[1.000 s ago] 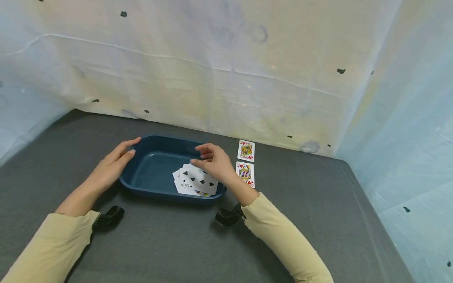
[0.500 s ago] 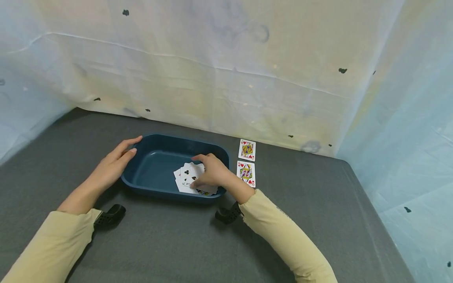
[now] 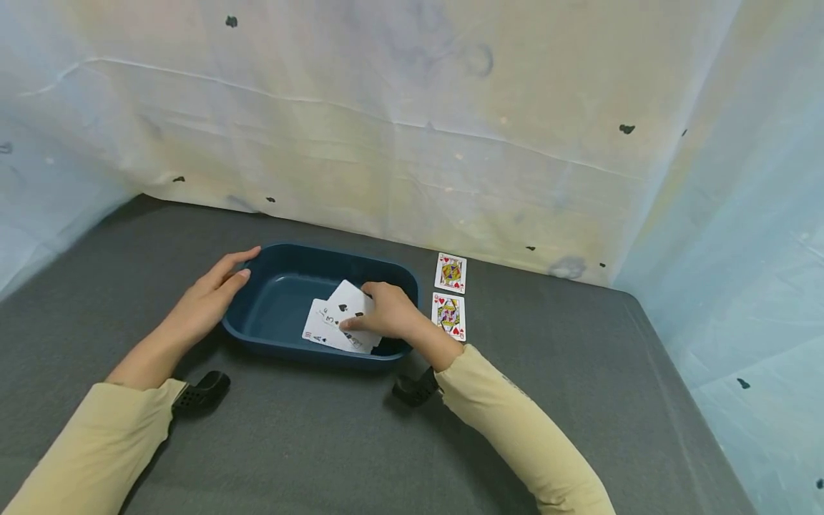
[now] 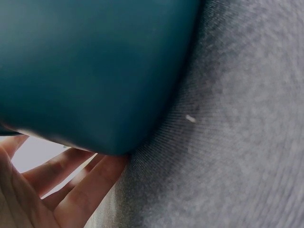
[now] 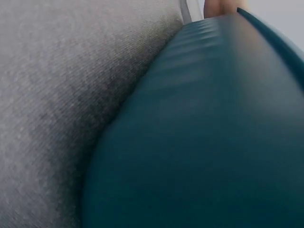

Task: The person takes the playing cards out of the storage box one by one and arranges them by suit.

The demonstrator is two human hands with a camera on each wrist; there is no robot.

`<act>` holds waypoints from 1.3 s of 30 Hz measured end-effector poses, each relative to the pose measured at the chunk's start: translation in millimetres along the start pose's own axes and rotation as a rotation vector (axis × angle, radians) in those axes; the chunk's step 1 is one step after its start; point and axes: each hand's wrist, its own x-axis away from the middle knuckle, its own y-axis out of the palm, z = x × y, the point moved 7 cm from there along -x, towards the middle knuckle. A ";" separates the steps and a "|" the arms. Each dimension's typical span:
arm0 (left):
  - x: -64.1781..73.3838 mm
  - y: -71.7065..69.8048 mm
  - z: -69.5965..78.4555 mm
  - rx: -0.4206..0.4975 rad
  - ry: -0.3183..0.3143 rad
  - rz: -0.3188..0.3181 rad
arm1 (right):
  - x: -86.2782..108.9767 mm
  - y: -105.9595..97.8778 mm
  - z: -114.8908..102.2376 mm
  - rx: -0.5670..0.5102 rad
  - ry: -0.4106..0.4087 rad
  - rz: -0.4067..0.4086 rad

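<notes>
My left hand (image 3: 202, 304) rests against the left end of a dark blue plastic tub (image 3: 267, 342). Its fingers lie fairly straight along the outer wall, which the left wrist view also shows. Inside the tub, my right hand (image 3: 389, 311) has thumb and fingers on a white playing card (image 3: 347, 295) with black spade pips. That card lies at a slant over others, among them an ace (image 3: 315, 327) at lower left. The right fingertips are partly hidden behind the hand. In the right wrist view only the tub's outer wall (image 5: 190, 123) fills the picture.
Right of the tub, a jack of hearts (image 3: 450, 272) and a queen of hearts (image 3: 448, 315) lie face up, one behind the other. Grey cloth (image 3: 309, 443) covers the table. Pale sheets (image 3: 386, 129) hang behind and at the sides.
My right hand has come down onto the cards. The pile has spread to the left, the top card has turned, and an ace now shows. My left hand has stayed at the tub.
</notes>
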 end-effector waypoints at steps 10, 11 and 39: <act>0.8 -0.2 -1.3 -0.009 -0.017 0.009 | 0.1 -8.2 0.3 -0.295 -0.089 0.045; 0.6 -0.4 -1.0 -0.008 -0.017 0.010 | 0.2 -7.8 -0.1 -0.298 -0.094 0.032; -1.5 0.4 -2.8 -0.019 -0.036 0.010 | 7.5 9.2 -10.2 -0.282 -0.242 -0.263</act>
